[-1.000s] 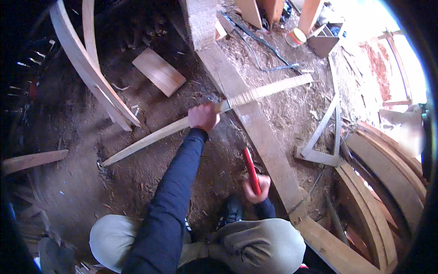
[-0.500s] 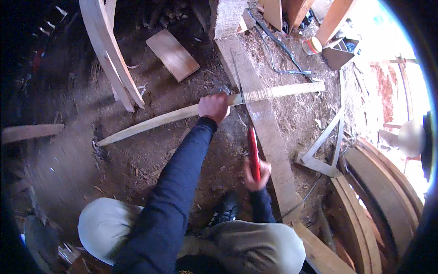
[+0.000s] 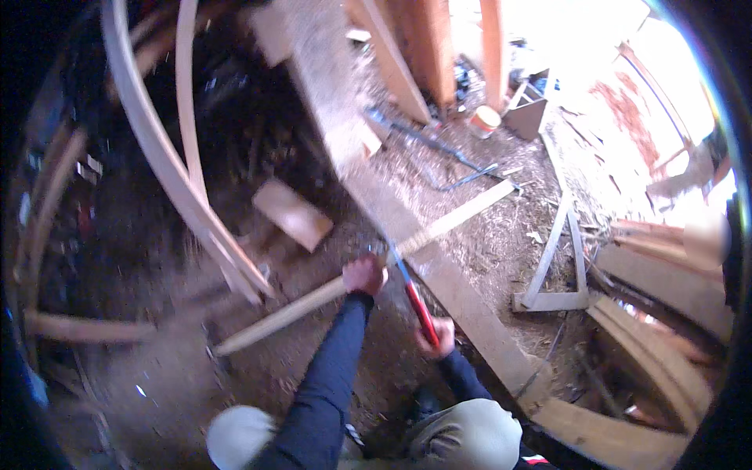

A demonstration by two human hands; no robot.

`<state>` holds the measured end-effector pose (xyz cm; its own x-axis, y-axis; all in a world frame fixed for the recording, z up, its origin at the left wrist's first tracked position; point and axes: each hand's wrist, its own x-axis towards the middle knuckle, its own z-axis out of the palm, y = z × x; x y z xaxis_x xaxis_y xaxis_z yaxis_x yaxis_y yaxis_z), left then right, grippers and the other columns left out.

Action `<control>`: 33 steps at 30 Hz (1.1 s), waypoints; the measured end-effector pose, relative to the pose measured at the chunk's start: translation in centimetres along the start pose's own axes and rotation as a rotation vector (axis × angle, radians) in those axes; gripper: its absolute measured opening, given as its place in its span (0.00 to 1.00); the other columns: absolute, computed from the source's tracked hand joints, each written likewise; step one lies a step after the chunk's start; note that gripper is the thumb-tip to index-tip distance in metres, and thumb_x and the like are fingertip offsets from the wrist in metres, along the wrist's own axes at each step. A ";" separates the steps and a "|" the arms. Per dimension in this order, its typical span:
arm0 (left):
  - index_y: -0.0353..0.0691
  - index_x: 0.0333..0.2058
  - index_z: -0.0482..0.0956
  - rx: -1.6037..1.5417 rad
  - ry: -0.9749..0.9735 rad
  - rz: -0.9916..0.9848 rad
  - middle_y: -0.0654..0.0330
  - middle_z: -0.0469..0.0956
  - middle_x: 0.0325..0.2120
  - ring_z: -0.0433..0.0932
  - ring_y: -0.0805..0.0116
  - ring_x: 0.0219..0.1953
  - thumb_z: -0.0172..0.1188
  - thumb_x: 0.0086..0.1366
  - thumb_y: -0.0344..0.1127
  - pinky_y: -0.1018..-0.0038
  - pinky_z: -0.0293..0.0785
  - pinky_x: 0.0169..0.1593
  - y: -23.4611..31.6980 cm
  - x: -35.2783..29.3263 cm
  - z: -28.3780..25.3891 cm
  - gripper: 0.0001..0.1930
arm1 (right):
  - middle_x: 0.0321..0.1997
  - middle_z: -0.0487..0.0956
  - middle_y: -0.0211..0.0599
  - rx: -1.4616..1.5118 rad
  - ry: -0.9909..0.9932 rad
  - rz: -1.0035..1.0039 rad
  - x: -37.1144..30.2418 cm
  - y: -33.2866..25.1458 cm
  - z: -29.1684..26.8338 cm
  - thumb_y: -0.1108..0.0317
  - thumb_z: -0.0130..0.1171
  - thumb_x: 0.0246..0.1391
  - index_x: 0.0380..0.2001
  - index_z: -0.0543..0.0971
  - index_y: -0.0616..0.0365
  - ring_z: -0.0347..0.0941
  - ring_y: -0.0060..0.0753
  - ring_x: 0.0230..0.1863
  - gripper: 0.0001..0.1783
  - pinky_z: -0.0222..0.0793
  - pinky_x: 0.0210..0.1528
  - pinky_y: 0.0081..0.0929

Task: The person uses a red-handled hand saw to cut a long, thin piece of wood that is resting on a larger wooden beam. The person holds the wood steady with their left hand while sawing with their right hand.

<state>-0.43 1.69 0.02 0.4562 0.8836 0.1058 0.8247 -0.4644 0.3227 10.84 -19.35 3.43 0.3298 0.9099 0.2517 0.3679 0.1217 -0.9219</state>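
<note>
1. Red-handled saw (image 3: 421, 308) has moved forward since the earlier frame, its handle now nearer the stick (image 3: 313, 301); the whole view has swung too (so most things sit lower in it).
2. Sawing looks under way but unfinished: the blade (image 3: 399, 263) crosses the stick beside the left edge of the beam (image 3: 470, 301), and the wood on both sides of it lines up as one piece. Blur hides how deep any cut goes, so how much is left I cannot tell.
3. Long, slim and pale yellow, the stick lies slantwise across the beam, narrowing toward its left tip near the dirt ground (image 3: 172, 376), its right end reaching past the beam.
4. Left hand (image 3: 364, 276): fingers clamped on the stick, left of the blade. Right hand (image 3: 442, 337): fingers wrapped round the saw's handle.
</note>
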 end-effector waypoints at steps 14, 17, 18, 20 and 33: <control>0.47 0.21 0.76 0.155 0.114 0.045 0.53 0.79 0.19 0.80 0.50 0.24 0.57 0.51 0.43 0.55 0.76 0.29 -0.3 0.1 0.0 0.08 | 0.10 0.64 0.31 -0.003 0.040 -0.009 -5.4 -5.3 -2.0 0.72 0.59 0.41 0.14 0.70 0.55 0.62 0.23 0.11 0.09 0.58 0.18 0.25; 0.46 0.21 0.76 0.171 0.081 -0.001 0.52 0.78 0.18 0.80 0.50 0.23 0.56 0.51 0.40 0.54 0.75 0.28 -0.5 -0.1 0.0 0.07 | 0.10 0.62 0.33 0.005 -0.013 0.137 -4.6 -5.5 -1.8 0.72 0.59 0.39 0.13 0.69 0.55 0.61 0.25 0.10 0.10 0.59 0.17 0.26; 0.46 0.22 0.76 0.168 0.093 0.004 0.52 0.78 0.18 0.80 0.50 0.23 0.56 0.51 0.40 0.54 0.75 0.28 -1.0 0.0 -0.1 0.07 | 0.09 0.61 0.33 0.041 -0.012 0.097 -2.1 -4.6 -0.7 0.71 0.60 0.40 0.12 0.68 0.56 0.60 0.25 0.10 0.11 0.58 0.17 0.26; 0.46 0.22 0.76 0.116 0.118 0.026 0.52 0.78 0.18 0.80 0.50 0.22 0.56 0.52 0.40 0.54 0.75 0.28 0.1 0.3 0.1 0.06 | 0.10 0.59 0.33 0.019 -0.002 0.013 2.4 -2.9 0.3 0.71 0.59 0.41 0.11 0.65 0.56 0.58 0.23 0.11 0.14 0.57 0.17 0.26; 0.48 0.24 0.76 0.128 0.091 0.012 0.54 0.78 0.18 0.80 0.53 0.22 0.58 0.48 0.41 0.57 0.75 0.27 -0.7 0.3 -0.2 0.06 | 0.09 0.63 0.30 -0.001 -0.039 0.126 -2.4 -1.4 -0.9 0.72 0.60 0.39 0.13 0.68 0.55 0.62 0.23 0.11 0.11 0.60 0.19 0.25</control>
<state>-0.96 2.32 -0.02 0.4393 0.8768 0.1953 0.8577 -0.4741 0.1988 10.36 -22.03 4.36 0.3394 0.9326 0.1227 0.3263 0.0056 -0.9452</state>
